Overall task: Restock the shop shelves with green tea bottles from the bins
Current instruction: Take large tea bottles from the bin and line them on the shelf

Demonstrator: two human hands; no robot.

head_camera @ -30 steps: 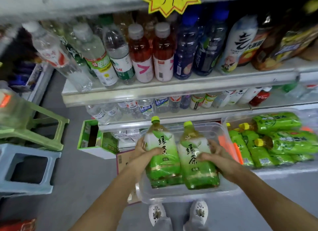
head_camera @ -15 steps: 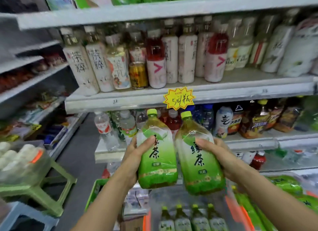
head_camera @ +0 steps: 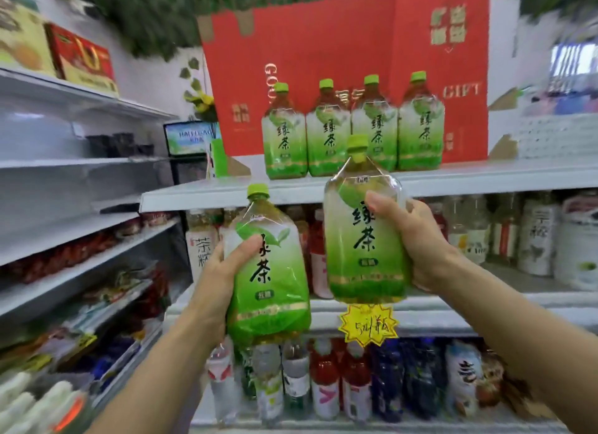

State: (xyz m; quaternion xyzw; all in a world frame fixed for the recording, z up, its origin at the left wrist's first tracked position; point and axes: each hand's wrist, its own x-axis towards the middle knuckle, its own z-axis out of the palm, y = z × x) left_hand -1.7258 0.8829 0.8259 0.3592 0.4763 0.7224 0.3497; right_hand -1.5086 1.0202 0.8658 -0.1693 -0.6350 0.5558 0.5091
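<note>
- Left side: my left hand [head_camera: 221, 271] grips the left bottle [head_camera: 271, 291] of green tea round its broad body, thumb across the label. I judge a one-handed hold on smooth film liable to slip, which would drop the bottle onto the drinks shelved below.
- Centre: the two held bottles sit close together, just apart. A knock between them could loosen either grip.
- Right side: my right hand [head_camera: 420, 239] grips the right bottle [head_camera: 359, 258], held higher, cap at the level of the top shelf [head_camera: 485, 178]. Its shoulder could catch the shelf lip, or nudge over the row of four bottles [head_camera: 328, 142] standing near the front.
- Position: each bottle lies inboard of its hand. Left bottle below the top shelf; right bottle overlapping its edge.
</note>
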